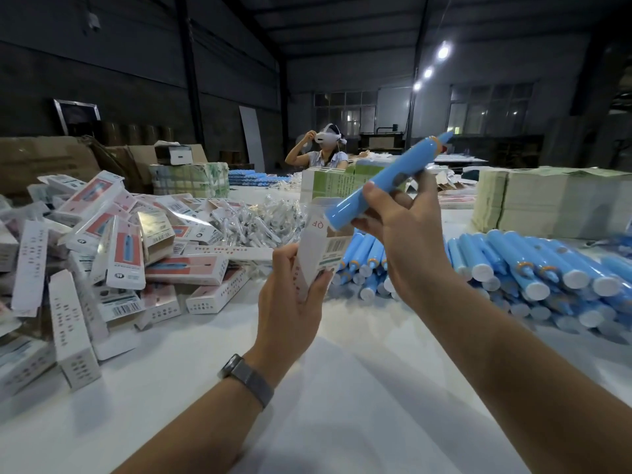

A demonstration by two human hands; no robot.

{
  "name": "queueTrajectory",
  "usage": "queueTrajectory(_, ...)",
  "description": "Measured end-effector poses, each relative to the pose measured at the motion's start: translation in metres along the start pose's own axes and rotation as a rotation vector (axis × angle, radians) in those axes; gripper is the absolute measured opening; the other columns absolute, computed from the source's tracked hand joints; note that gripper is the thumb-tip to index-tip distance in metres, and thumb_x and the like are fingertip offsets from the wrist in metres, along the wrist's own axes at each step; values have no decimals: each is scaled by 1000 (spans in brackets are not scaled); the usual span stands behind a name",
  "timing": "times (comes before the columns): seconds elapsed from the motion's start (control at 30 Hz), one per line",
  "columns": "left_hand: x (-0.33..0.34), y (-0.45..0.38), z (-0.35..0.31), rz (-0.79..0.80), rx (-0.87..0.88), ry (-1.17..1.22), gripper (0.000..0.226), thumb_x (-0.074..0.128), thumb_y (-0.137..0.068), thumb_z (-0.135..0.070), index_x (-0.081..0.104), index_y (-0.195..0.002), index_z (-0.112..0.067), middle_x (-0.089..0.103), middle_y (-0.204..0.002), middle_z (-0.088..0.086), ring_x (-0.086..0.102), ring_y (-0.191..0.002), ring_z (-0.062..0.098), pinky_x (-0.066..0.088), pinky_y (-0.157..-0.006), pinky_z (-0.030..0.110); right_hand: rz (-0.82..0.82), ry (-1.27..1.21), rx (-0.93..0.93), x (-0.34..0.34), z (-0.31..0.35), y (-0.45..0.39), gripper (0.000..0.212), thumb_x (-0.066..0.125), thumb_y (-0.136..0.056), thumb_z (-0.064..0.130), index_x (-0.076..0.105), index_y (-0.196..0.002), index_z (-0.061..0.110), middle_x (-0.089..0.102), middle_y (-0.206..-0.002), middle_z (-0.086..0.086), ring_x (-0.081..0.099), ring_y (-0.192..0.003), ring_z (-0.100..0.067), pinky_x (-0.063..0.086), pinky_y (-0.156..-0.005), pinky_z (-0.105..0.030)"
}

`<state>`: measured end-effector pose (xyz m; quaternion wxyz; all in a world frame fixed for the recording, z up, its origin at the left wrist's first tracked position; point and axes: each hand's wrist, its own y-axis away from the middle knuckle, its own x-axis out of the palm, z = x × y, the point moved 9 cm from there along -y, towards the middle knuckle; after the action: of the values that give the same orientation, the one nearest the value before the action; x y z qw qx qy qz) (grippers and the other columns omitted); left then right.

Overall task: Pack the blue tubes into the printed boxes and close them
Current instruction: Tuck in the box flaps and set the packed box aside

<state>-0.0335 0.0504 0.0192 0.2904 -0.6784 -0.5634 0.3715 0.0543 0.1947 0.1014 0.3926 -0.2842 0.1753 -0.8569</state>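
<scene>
Two hands up over the white table. My left hand grips a white printed cardboard box upright, top flap open. My right hand pinches a blue plastic tube tilted, flat end just at the box mouth, tip up-right. Heap of loose blue tubes along the table's right edge; pile of printed boxes crowds the left edge. Bare tabletop between them, under my forearms, toward the near edge.
</scene>
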Motion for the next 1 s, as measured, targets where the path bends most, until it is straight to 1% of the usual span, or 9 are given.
queueTrajectory(0.1, -2, 0, 0, -12, 2, -19, 37, 63, -88, -39, 37, -113, -31, 66, -107, -2, 65, -89, 26, 55, -69, 47, 14, 220, -82, 3, 3, 1, 31, 68, -92, 15, 48, -113, 26, 64, -103, -4, 71, -88, -13, 61, -72, -29)
queueTrajectory(0.17, -2, 0, 0, -15, 5, -27, 37, 63, -89, -38, 37, -113, -31, 65, -107, -2, 65, -89, 27, 55, -68, 49, 0, 327, -139, 2, 6, 2, 37, 74, -87, 16, 45, -104, 31, 60, -99, 2, 69, -83, -9, 61, -78, -34)
queueTrajectory(0.3, -1, 0, 0, -3, 10, -36, 37, 63, -90, -37, 37, -115, -32, 65, -109, 0, 66, -91, 29, 55, -68, 49, 94, 416, -272, 8, 18, 6, 84, 79, -80, 8, 23, -128, 48, 57, -103, 4, 71, -74, -11, 59, -69, -23)
queueTrajectory(0.43, 3, 2, -5, 38, 43, -36, 35, 62, -90, -35, 37, -114, -32, 65, -107, 3, 65, -87, 31, 54, -65, 51, 172, 491, -294, 13, 17, 8, 106, 85, -76, 10, 13, -145, 47, 60, -106, 3, 71, -81, -21, 61, -67, -32)
queueTrajectory(0.53, 4, 2, -5, 49, 38, -23, 34, 60, -90, -34, 36, -114, -31, 65, -113, 6, 65, -91, 32, 55, -66, 51, 182, 572, -342, 18, 16, 11, 95, 87, -75, 20, 22, -143, 37, 63, -93, 3, 70, -71, -15, 61, -62, -33)
queueTrajectory(0.67, 1, 1, -1, 26, -6, -5, 34, 59, -90, -34, 35, -114, -31, 64, -116, 6, 65, -95, 31, 56, -68, 50, 170, 577, -373, 20, 14, 16, 76, 82, -81, 21, 30, -135, 32, 69, -84, 0, 69, -65, -9, 56, -59, -19)
queueTrajectory(0.73, 0, 1, 1, 18, -24, 7, 34, 60, -90, -35, 36, -114, -31, 64, -114, 4, 65, -95, 30, 56, -69, 50, 145, 589, -385, 19, 14, 16, 68, 78, -84, 19, 33, -133, 31, 70, -86, 3, 69, -71, -6, 55, -66, -18)
queueTrajectory(0.9, 0, 1, 6, -2, -41, 19, 35, 62, -90, -36, 38, -114, -30, 65, -111, -1, 67, -93, 25, 57, -67, 49, 147, 705, -390, 21, 5, 21, 21, 62, -96, 25, 51, -112, 32, 61, -103, 12, 60, -102, -16, 51, -90, -44)
queueTrajectory(1.0, 0, 0, 12, -30, -55, 49, 33, 63, -90, -31, 40, -113, -31, 64, -100, -13, 66, -87, 21, 55, -66, 48, 258, 869, -367, 31, -26, 34, 15, 56, -99, 25, 68, -108, 21, 51, -126, 7, 42, -123, -18, 32, -103, -28)
